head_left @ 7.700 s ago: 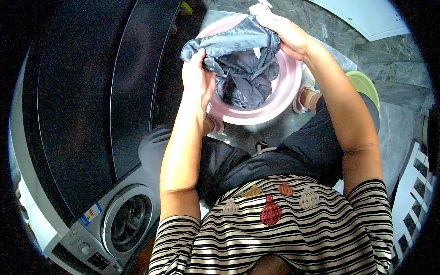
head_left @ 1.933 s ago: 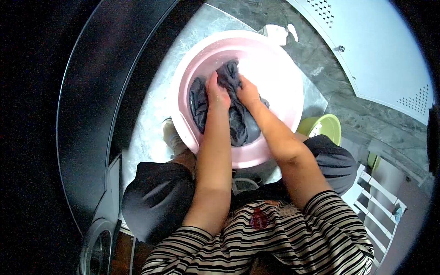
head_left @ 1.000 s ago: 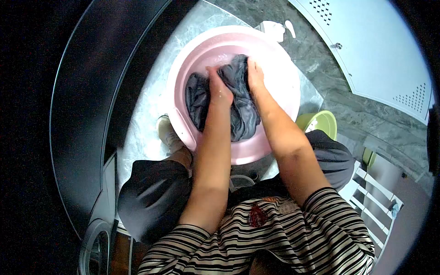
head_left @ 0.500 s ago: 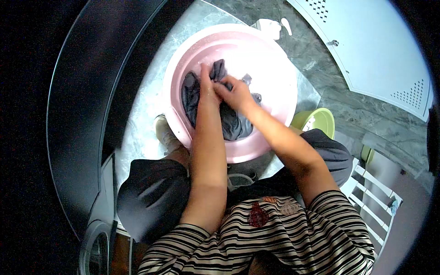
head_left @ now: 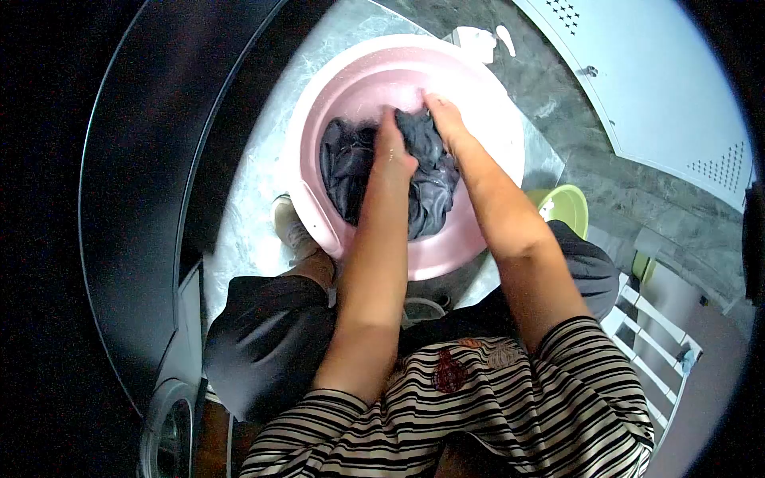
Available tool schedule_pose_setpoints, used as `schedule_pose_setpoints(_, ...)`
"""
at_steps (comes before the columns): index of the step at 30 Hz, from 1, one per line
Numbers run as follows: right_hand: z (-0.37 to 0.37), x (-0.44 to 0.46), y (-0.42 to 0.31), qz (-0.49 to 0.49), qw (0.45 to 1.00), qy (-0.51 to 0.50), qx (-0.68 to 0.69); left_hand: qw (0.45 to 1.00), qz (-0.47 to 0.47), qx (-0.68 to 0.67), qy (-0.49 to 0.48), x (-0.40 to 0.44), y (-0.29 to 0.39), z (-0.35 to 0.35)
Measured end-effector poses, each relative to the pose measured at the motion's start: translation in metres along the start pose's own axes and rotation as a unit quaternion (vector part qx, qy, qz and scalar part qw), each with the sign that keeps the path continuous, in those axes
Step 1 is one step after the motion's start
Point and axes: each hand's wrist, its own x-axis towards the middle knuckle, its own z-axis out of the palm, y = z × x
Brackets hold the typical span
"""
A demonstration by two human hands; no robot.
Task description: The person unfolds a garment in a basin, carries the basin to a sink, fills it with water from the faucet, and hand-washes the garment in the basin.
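A dark grey wet garment (head_left: 351,171) lies bunched in a large pink basin (head_left: 307,191) between my knees. My left hand (head_left: 392,145) is on the left side of a raised, gathered part of the cloth, its thumb against the folds. On the right side of that same bunch is my right hand (head_left: 445,119), with the cloth caught between the two hands. Both hands seem closed on the cloth, though some fingertips are hidden behind it or blurred.
A light green bucket (head_left: 570,209) stands right of the basin, near my knee. Behind the basin is a white bottle (head_left: 476,44). A pale perforated panel (head_left: 653,88) fills the upper right, and a white slatted rack (head_left: 649,342) stands at lower right.
My hands have moved apart, the right one up and to the right, the left one slightly right. The cloth between them is now spread wider and lifted in a larger bunch.
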Motion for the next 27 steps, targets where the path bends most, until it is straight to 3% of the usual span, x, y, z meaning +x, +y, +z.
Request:
schedule_pose_setpoints(2,0.017,-0.015,0.013,-0.006,0.998,0.035,0.048,0.988,0.123,-0.083,-0.049,0.002,0.010,-0.017)
schedule_pose_setpoints(3,0.026,-0.024,0.018,-0.010,0.996,0.053,0.075,0.985,0.105,-0.132,-0.020,-0.009,0.020,-0.017)
schedule_pose_setpoints(5,0.038,-0.038,0.023,-0.016,0.987,0.093,0.130,0.984,0.158,-0.087,0.004,-0.021,0.025,-0.010)
schedule_pose_setpoints(6,0.041,-0.044,0.023,-0.071,0.996,0.022,-0.045,0.984,0.157,-0.083,0.003,-0.014,0.025,-0.014)
schedule_pose_setpoints(7,0.031,-0.048,0.019,-0.112,0.980,-0.130,-0.101,0.984,0.165,-0.059,0.009,-0.004,0.023,-0.020)
schedule_pose_setpoints(9,0.020,-0.035,0.033,-0.170,0.964,-0.201,-0.042,0.984,0.175,-0.038,0.014,0.002,0.023,-0.026)
schedule_pose_setpoints(11,0.010,-0.025,0.038,-0.073,0.996,0.043,-0.019,0.984,0.139,-0.100,0.038,-0.008,0.027,-0.020)
schedule_pose_setpoints(12,0.023,-0.018,0.048,-0.020,0.979,0.161,0.124,0.984,0.158,-0.082,0.002,-0.009,0.026,-0.019)
schedule_pose_setpoints(13,0.028,-0.021,0.039,-0.022,0.978,0.164,0.124,0.984,0.158,-0.081,-0.001,-0.019,0.031,-0.011)
schedule_pose_setpoints(15,0.043,-0.042,0.023,-0.123,0.982,0.049,0.131,0.994,0.041,0.003,0.099,-0.037,0.038,0.001)
schedule_pose_setpoints(16,0.039,-0.064,-0.001,-0.139,0.985,0.029,0.102,0.994,0.099,-0.022,-0.031,-0.026,0.033,-0.007)
schedule_pose_setpoints(17,0.026,-0.093,-0.034,-0.156,0.985,0.009,0.072,0.990,0.097,-0.004,-0.098,-0.013,0.030,-0.022)
schedule_pose_setpoints(19,0.000,-0.147,-0.085,-0.167,0.984,-0.048,-0.021,0.993,-0.045,0.026,-0.105,-0.034,0.041,-0.013)
schedule_pose_setpoints(21,0.003,-0.159,-0.095,-0.208,0.975,-0.046,-0.064,0.994,-0.055,0.026,-0.095,-0.040,0.029,-0.012)
schedule_pose_setpoints(23,0.003,-0.152,-0.091,-0.249,0.962,-0.043,-0.107,0.985,0.038,0.071,-0.155,-0.044,0.017,-0.019)
schedule_pose_setpoints(24,0.006,-0.133,-0.082,-0.239,0.965,0.021,-0.106,0.978,0.006,-0.013,-0.207,0.004,-0.007,-0.055)
schedule_pose_setpoints(26,0.009,-0.091,-0.064,-0.193,0.968,0.090,-0.135,0.998,-0.044,-0.002,-0.047,0.004,-0.011,-0.043)
schedule_pose_setpoints(27,0.005,-0.069,-0.053,-0.155,0.969,0.095,-0.165,0.980,-0.062,0.091,0.166,-0.043,0.002,0.006)
